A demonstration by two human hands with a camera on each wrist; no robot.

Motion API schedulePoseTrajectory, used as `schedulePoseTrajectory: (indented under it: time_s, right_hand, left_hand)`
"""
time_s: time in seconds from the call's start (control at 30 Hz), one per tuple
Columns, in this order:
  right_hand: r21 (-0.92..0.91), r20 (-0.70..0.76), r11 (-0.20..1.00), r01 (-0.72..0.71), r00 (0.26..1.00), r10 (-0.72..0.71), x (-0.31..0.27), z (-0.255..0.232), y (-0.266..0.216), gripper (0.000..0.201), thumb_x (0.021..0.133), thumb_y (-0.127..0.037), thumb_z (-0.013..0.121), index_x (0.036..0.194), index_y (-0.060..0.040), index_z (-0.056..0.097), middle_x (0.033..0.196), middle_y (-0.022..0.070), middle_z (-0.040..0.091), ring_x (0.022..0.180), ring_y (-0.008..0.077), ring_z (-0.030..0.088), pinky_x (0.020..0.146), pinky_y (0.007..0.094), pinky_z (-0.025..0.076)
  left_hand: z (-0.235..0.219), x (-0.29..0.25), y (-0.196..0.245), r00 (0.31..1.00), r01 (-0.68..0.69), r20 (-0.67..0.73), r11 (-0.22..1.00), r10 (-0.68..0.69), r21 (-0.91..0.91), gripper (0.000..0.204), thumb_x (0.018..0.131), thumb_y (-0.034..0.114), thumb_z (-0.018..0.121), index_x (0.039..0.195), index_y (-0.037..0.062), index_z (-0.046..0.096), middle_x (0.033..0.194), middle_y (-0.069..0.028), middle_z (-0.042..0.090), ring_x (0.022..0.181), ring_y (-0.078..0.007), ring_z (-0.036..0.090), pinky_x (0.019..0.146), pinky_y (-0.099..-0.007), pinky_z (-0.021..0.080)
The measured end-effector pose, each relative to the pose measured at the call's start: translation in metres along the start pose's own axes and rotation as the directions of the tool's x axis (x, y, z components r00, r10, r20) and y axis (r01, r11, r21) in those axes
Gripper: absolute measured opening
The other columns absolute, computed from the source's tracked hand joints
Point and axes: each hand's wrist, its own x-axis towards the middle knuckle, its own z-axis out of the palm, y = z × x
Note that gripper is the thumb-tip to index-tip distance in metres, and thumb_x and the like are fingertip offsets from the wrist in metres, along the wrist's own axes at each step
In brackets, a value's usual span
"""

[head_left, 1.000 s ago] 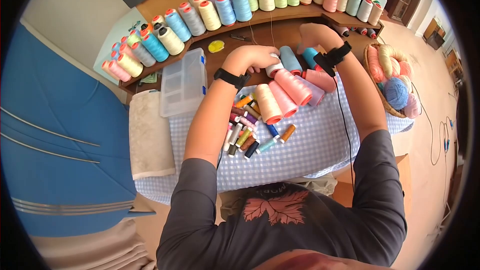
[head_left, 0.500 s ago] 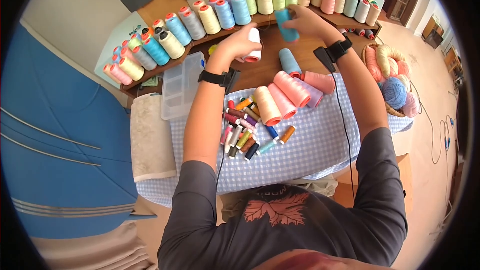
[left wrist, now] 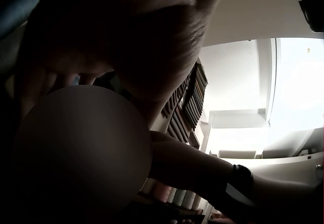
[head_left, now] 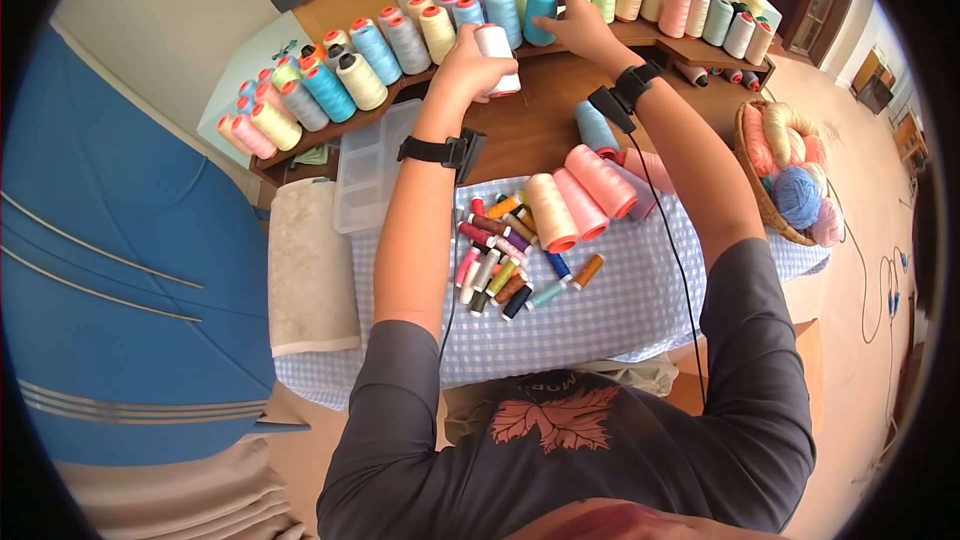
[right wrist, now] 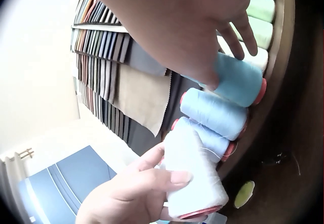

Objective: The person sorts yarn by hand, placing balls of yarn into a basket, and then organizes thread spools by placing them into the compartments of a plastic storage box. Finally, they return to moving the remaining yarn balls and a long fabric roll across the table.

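Observation:
In the head view my left hand (head_left: 468,70) grips a white thread cone (head_left: 497,60) over the wooden table, with the thumb across its side. The cone's round end (left wrist: 83,153) fills much of the dark left wrist view. My right hand (head_left: 588,28) holds a teal thread cone (head_left: 541,18) upright in the row at the back. In the right wrist view, thumb and fingers lie around that teal cone (right wrist: 238,79), beside a light blue cone (right wrist: 215,110). A grey-blue cone (head_left: 597,128) leans behind the pink cones (head_left: 600,180).
Many thread cones line the curved shelf (head_left: 620,32). Several small spools (head_left: 500,260) lie on the checked cloth (head_left: 560,330). A clear plastic box (head_left: 365,180) and folded towel (head_left: 312,270) are at left, a yarn basket (head_left: 755,175) at right. A cable runs from the right wrist.
My right hand has carried the teal cone from the table to the shelf row. My left hand has raised the white cone off the table and moved it toward the shelf.

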Motion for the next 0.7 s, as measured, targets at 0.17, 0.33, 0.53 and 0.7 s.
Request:
schedulePoseTrajectory:
  time_s: [0.17,0.33,0.53,0.7]
  right_hand:
    - [-0.094,-0.133,0.992,0.088,0.986,-0.101,0.01,0.011,0.019,0.074,0.093,-0.039,0.086,0.144,0.0047,0.056,0.107,0.0228,0.076,0.093,0.0333,0.078,0.078,0.0426,0.061]
    - [-0.023,-0.115,0.995,0.096,0.989,-0.098,-0.001,-0.013,-0.004,0.074,0.093,-0.042,0.084,0.145,0.003,0.056,0.111,0.0228,0.075,0.096,0.0332,0.076,0.081,0.0429,0.061]
    - [-0.233,0.121,0.972,-0.019,0.992,0.048,-0.007,-0.04,-0.013,0.076,0.083,-0.043,0.091,0.137,0.0017,0.061,0.104,0.0192,0.073,0.093,0.0318,0.073,0.084,0.0436,0.059]
    - [-0.293,0.132,0.949,0.116,0.988,-0.08,0.008,-0.024,-0.007,0.073,0.079,-0.04,0.094,0.13,0.002,0.064,0.107,0.0204,0.076,0.098,0.0334,0.075,0.086,0.0444,0.059]
  left_hand:
    - [-0.004,0.0,0.001,1.0,0.014,-0.024,1.0,-0.014,0.007,0.105,0.079,0.02,0.088,0.166,0.0023,0.032,0.129,-0.0242,0.072,0.101,-0.0323,0.079,0.07,-0.0467,0.067]
    - [-0.002,0.001,-0.001,1.0,-0.001,-0.029,1.0,0.002,0.019,0.104,0.078,0.022,0.089,0.164,0.0,0.035,0.125,-0.0231,0.074,0.099,-0.0307,0.08,0.07,-0.0448,0.066]
    - [0.0,0.003,0.001,0.999,0.024,0.027,0.999,-0.025,0.038,0.098,0.077,0.022,0.09,0.16,0.0008,0.042,0.124,-0.0211,0.075,0.099,-0.0293,0.08,0.071,-0.0449,0.066]
    - [0.005,0.005,-0.001,0.999,0.018,0.037,0.997,-0.021,0.082,0.093,0.077,0.022,0.09,0.156,0.0005,0.046,0.123,-0.0198,0.076,0.098,-0.0285,0.08,0.07,-0.0432,0.065]
